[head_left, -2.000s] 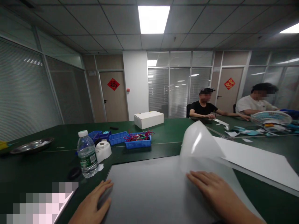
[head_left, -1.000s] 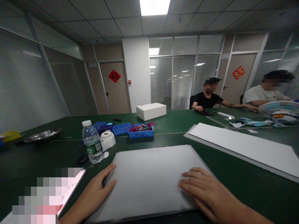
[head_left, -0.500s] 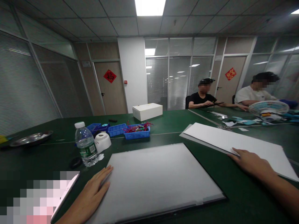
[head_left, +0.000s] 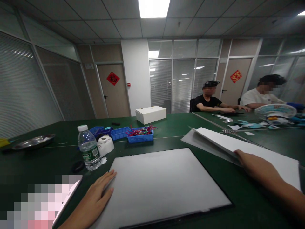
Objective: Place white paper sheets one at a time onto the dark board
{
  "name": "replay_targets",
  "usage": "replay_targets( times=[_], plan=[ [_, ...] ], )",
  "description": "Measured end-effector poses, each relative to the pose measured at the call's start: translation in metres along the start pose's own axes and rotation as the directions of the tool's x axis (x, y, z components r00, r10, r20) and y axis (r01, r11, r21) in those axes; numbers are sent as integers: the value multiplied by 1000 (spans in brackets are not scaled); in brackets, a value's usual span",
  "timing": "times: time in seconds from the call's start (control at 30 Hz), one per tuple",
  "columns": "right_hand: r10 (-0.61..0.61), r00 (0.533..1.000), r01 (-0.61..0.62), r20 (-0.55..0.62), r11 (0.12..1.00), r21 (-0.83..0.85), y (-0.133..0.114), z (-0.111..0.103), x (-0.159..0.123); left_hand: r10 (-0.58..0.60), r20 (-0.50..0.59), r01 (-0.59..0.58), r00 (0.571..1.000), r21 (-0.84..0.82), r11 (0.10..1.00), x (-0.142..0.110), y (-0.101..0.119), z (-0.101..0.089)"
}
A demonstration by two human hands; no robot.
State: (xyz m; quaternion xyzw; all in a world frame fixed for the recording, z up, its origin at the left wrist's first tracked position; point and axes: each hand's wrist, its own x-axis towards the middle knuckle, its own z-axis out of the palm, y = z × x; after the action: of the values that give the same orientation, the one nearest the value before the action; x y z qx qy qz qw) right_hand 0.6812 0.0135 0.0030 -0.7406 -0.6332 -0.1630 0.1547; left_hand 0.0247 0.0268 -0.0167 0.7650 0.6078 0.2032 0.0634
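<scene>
A large grey-white sheet (head_left: pixel 162 184) lies flat on a dark board on the green table (head_left: pixel 59 156) right in front of me. My left hand (head_left: pixel 95 198) rests flat on its left edge, fingers stretched out. To the right lies a stack of white sheets (head_left: pixel 240 146). My right hand (head_left: pixel 256 167) grips the near edge of the top sheet, which is raised a little off the sheet below.
A water bottle (head_left: pixel 88 152), a white round object (head_left: pixel 105 145) and blue trays (head_left: pixel 140 136) with red bits stand left of centre. A white box (head_left: pixel 151 114) and a metal dish (head_left: pixel 33 142) sit farther back. Two people sit at the far right by a fan (head_left: pixel 275 113).
The curled sheet was laid flat on the board. My right hand then left it, moved right to the white stack and lifted the top sheet's near edge. My left hand stayed put.
</scene>
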Motion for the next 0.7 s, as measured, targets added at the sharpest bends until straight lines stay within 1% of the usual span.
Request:
replay_targets(
  times=[0.07, 0.13, 0.23, 0.27, 0.3, 0.33, 0.37, 0.4, 0.43, 0.47, 0.5, 0.57, 0.67, 0.7],
  plan=[
    [-38, 996, 35, -81, 999, -41, -13, -3, -2, -13, -11, 13, 1000, -22, 1000, 0, 0, -1],
    [-90, 983, 79, -160, 994, -77, -32, -7, -4, -33, -10, 33, 999, -53, 998, -1, -2, -1],
    [-214, 948, 193, -235, 975, -108, -73, -9, -9, -63, 13, 64, 998, -92, 994, -3, -3, -3],
    [-274, 929, 253, -249, 961, -113, -88, -9, -12, -72, 22, 74, 997, -104, 992, -3, -2, -3],
    [-357, 895, 336, -268, 934, -121, -105, -9, -17, -82, 29, 85, 996, -118, 989, -4, -1, -4],
    [-455, 841, 434, -292, 890, -137, -121, -10, -22, -96, 35, 100, 995, -139, 985, -4, 1, -6],
    [-557, 768, 536, -316, 829, -160, -138, -11, -28, -116, 41, 121, 992, -167, 979, -5, 3, -7],
    [-652, 679, 631, -338, 753, -187, -154, -13, -34, -142, 49, 149, 989, -201, 968, -5, 5, -9],
    [-724, 591, 705, -354, 678, -210, -168, -16, -41, -172, 59, 181, 983, -240, 954, -5, 7, -12],
    [-773, 520, 757, -364, 614, -223, -181, -20, -46, -203, 67, 214, 977, -278, 936, -5, 8, -14],
    [-798, 476, 788, -369, 573, -223, -191, -24, -51, -231, 75, 243, 970, -313, 918, -5, 8, -16],
    [-829, 422, 832, -368, 515, -206, -206, -32, -59, -260, 82, 271, 962, -367, 890, -5, 8, -20],
    [-859, 365, 877, -359, 447, -178, -216, -41, -65, -259, 59, 261, 964, -398, 880, -4, 7, -23],
    [-861, 354, 885, -366, 435, -168, -217, -44, -66, -262, 51, 260, 964, -394, 881, -4, 7, -24]
  ],
)
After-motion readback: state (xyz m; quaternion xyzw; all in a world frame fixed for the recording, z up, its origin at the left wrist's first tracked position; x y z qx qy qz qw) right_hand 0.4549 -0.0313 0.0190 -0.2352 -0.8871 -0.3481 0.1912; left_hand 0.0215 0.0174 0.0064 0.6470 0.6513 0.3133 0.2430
